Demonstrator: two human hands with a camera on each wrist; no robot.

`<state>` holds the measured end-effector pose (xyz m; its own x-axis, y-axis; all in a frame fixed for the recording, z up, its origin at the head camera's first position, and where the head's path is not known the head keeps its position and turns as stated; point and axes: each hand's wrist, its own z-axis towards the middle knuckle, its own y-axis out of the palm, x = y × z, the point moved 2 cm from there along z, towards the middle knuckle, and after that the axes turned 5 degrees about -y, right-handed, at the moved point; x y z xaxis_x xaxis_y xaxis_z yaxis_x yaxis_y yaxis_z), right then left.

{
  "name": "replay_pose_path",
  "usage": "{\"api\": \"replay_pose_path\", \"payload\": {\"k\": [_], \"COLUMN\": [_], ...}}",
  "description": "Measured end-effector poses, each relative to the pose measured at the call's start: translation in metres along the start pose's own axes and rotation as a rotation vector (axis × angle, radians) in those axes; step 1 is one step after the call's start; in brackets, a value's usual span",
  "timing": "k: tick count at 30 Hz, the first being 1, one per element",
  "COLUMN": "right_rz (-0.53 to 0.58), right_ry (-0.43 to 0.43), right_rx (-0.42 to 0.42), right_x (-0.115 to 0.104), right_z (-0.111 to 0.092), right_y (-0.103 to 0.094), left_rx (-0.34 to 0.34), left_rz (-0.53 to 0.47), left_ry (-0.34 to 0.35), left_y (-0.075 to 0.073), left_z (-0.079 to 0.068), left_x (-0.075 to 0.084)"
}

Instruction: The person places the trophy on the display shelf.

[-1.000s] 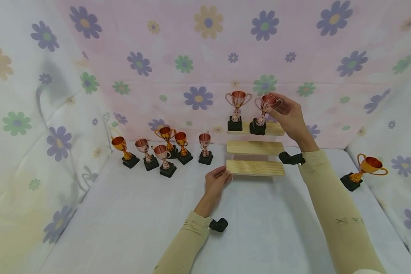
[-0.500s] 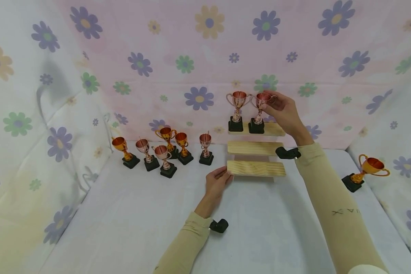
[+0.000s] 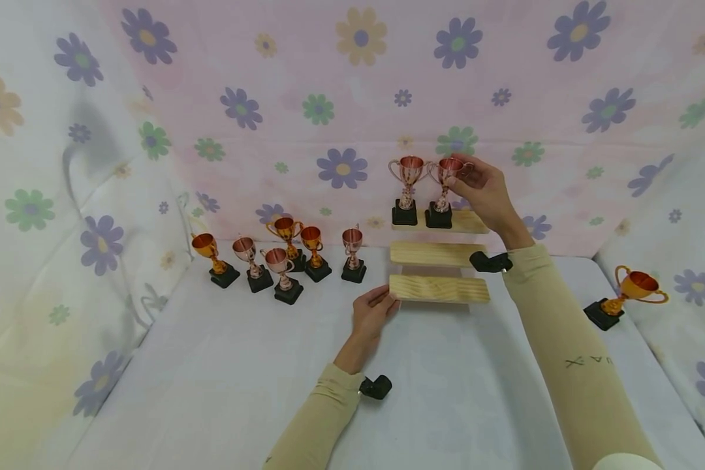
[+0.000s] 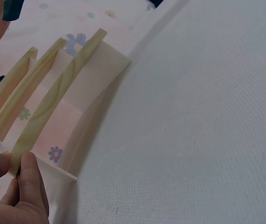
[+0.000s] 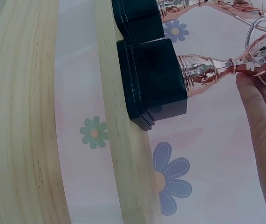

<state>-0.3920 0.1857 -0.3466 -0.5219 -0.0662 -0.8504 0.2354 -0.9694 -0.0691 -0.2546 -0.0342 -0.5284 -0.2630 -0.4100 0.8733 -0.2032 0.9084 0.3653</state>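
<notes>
My right hand [image 3: 484,192] grips the cup of a rose-gold trophy [image 3: 442,196] whose black base [image 5: 158,84] sits on the top step of a three-tier wooden stand [image 3: 440,289]. Just left of it on that step stands another rose-gold trophy [image 3: 408,179]; in the right wrist view their two bases lie right beside each other. Down at the stand's lowest step, my left hand [image 3: 371,316] pinches the left end of the board, thumb on one side and fingers [image 4: 30,175] on the other, as the left wrist view shows.
Left of the stand, several gold and rose-gold trophies [image 3: 283,271] stand in a loose group, with one rose-gold trophy [image 3: 352,251] nearer the stand. A gold trophy [image 3: 631,290] stands at the far right. Flowered cloth [image 3: 282,39] hangs behind the white table [image 3: 211,385].
The trophy in my right hand has moved left and straightened from a slight tilt, close beside the other one on the top step. My left hand has stayed on the lowest step.
</notes>
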Motion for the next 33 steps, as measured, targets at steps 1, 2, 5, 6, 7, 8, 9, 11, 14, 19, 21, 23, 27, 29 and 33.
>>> {"api": "replay_pose_path", "payload": {"k": [1, 2, 5, 6, 7, 8, 9, 11, 14, 19, 21, 23, 27, 29, 33], "right_rz": [0.012, 0.015, 0.027, 0.031, 0.036, 0.045, 0.051, 0.064, 0.066, 0.083, 0.104, 0.130, 0.124, 0.085, -0.076], "right_ry": [-0.001, -0.003, -0.002, -0.001, 0.000, 0.001, 0.002, 0.006, 0.020, 0.055, 0.055, 0.051, 0.031, 0.011, -0.032], "right_rx": [0.003, 0.003, 0.009, 0.011, 0.013, 0.013, 0.017, 0.017, 0.026, 0.064, 0.084, 0.102, 0.140, 0.161, 0.232], "right_x": [0.000, 0.001, 0.001, 0.002, 0.002, 0.002, 0.002, 0.003, 0.004, 0.004, 0.003, 0.000, -0.004, -0.008, -0.021], "right_z": [0.000, 0.000, -0.001, -0.001, -0.001, -0.001, -0.001, -0.002, -0.005, -0.020, -0.029, -0.037, -0.056, -0.067, -0.090], "right_y": [0.000, 0.001, 0.001, 0.001, 0.001, 0.001, 0.001, 0.001, -0.001, -0.008, -0.013, -0.018, -0.030, -0.038, -0.056], "left_rx": [0.001, 0.002, 0.002, 0.000, -0.001, -0.003, -0.004, -0.004, -0.003, 0.004, 0.005, 0.006, 0.011, 0.014, 0.017], "left_rz": [0.000, 0.000, 0.000, 0.000, -0.002, -0.001, -0.001, 0.002, 0.007, 0.008, 0.006, 0.002, 0.009, 0.012, 0.010], "left_ry": [-0.001, -0.001, 0.006, 0.008, 0.006, 0.007, 0.008, 0.004, 0.003, -0.010, -0.017, -0.020, -0.023, -0.022, -0.019], "left_y": [0.000, 0.000, 0.001, 0.001, 0.001, 0.001, 0.001, 0.001, 0.001, 0.000, 0.001, 0.001, 0.001, 0.001, 0.002], "left_z": [0.000, 0.000, -0.001, -0.001, -0.001, -0.001, -0.001, -0.001, -0.001, 0.000, 0.000, 0.001, 0.001, 0.000, -0.001], "left_x": [0.000, 0.000, 0.001, 0.000, 0.000, 0.000, 0.000, 0.001, 0.001, 0.002, 0.002, 0.002, 0.001, 0.001, 0.002]}}
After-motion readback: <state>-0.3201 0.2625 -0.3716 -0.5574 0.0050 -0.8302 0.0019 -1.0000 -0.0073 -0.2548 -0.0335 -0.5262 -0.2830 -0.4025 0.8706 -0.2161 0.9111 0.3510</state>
